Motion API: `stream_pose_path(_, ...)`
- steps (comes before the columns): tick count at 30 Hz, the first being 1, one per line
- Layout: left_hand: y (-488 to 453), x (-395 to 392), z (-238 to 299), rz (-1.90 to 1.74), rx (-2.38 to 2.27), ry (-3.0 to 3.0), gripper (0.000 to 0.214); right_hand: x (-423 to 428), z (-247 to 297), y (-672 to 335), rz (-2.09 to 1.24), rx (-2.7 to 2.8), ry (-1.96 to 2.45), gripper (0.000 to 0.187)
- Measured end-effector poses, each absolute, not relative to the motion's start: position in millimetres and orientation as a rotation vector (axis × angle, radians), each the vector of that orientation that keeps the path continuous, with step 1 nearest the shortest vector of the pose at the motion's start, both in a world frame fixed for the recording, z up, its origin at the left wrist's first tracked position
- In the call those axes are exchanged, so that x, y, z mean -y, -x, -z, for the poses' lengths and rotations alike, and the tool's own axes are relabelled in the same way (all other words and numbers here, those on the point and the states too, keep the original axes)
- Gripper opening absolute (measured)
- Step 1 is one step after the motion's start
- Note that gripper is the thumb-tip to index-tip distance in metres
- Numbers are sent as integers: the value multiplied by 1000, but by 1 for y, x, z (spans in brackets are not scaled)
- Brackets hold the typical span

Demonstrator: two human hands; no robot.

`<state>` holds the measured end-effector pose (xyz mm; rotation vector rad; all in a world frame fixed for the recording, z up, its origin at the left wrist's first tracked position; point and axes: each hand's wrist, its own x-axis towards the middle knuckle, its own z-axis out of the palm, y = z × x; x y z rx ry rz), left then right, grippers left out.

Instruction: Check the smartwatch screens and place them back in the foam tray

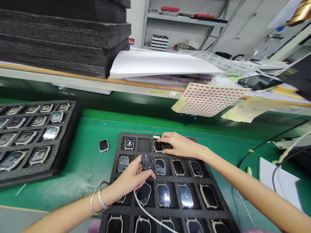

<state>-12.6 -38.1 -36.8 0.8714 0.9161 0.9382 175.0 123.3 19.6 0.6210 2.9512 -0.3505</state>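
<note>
A black foam tray (pixel 114 168) lies in front of me on the green mat, its pockets filled with several smartwatch bodies. My left hand (pixel 131 178) is closed round a small black watch body (pixel 147 161) held upright above the tray, and a white cable (pixel 145 210) trails from it toward me. My right hand (pixel 178 144) reaches to the tray's back row, fingers curled on a watch body (pixel 158 146) in its pocket. An empty pocket (pixel 144 144) sits just left of that one.
A single watch body (pixel 103 145) lies loose on the mat left of the tray. A second foam tray (pixel 60 155) of lit watches stands at the left. Stacked black foam sheets (pixel 65 35), papers and a red-dot sticker sheet (pixel 209 98) occupy the shelf behind. Cables run at right.
</note>
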Motion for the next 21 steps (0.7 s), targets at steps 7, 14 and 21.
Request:
stream_pose_path(7,-5,31,32,-969,-964,-777,34,-125,-3,-163,403,-2960,-719,35)
stream_pose_path(14,1,27,38,-909,-881,-748,36,-108,-22,-181,1078,-3077,-662,34)
stream_pose_path(21,-1,31,36,-935,-938,-779,37,-55,-1,-172,899,-3218,-647,34)
